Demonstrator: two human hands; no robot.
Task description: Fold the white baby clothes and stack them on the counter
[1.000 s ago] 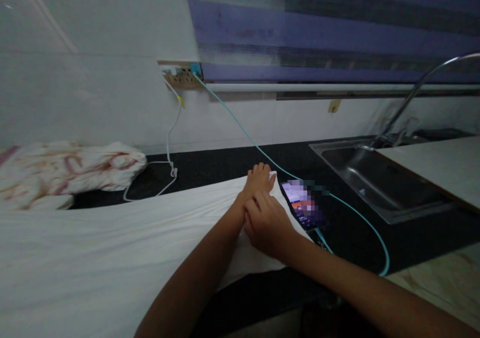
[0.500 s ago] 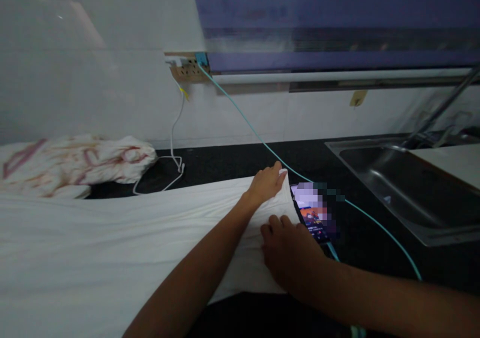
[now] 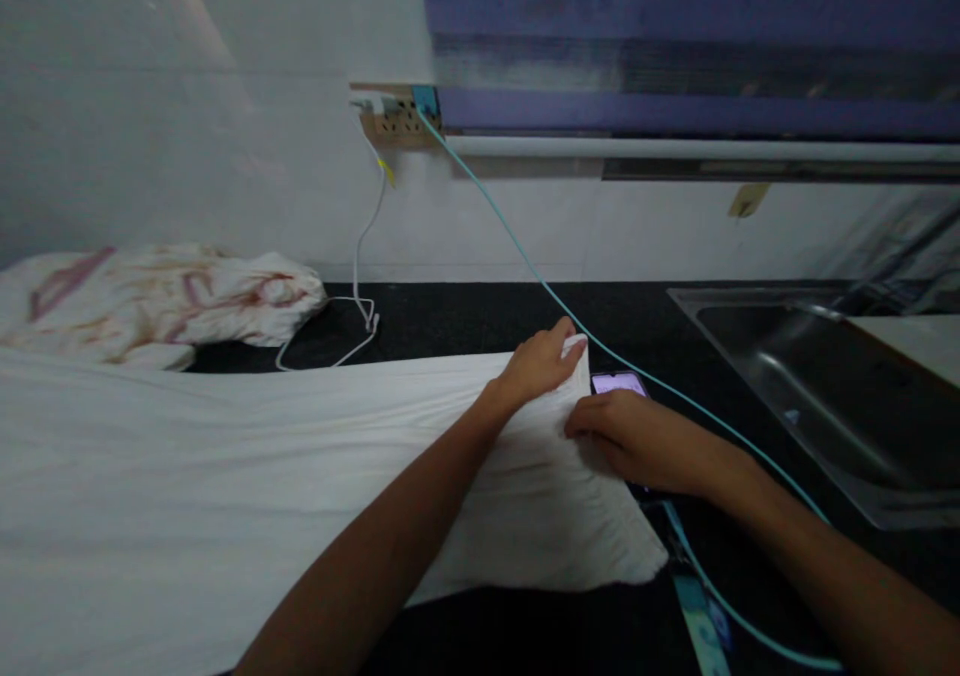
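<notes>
The left hand (image 3: 540,366) pinches the white cloth (image 3: 262,476) at its far corner; the right hand (image 3: 637,441) lies flat beside it, over the phone (image 3: 616,383). I think smoothing comes next.

Bare counter (image 3: 480,321) behind cloth (image 3: 225,476) free; phone (image 3: 619,384), teal cable (image 3: 525,256) block right.

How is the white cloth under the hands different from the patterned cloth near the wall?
The white cloth is plain; the patterned cloth has reddish marks. The white cloth lies spread long and fairly flat across the counter, while the patterned cloth is bunched in a heap. The left hand and right hand touch the white cloth; nothing touches the patterned cloth. Both rest on the dark counter.
</notes>
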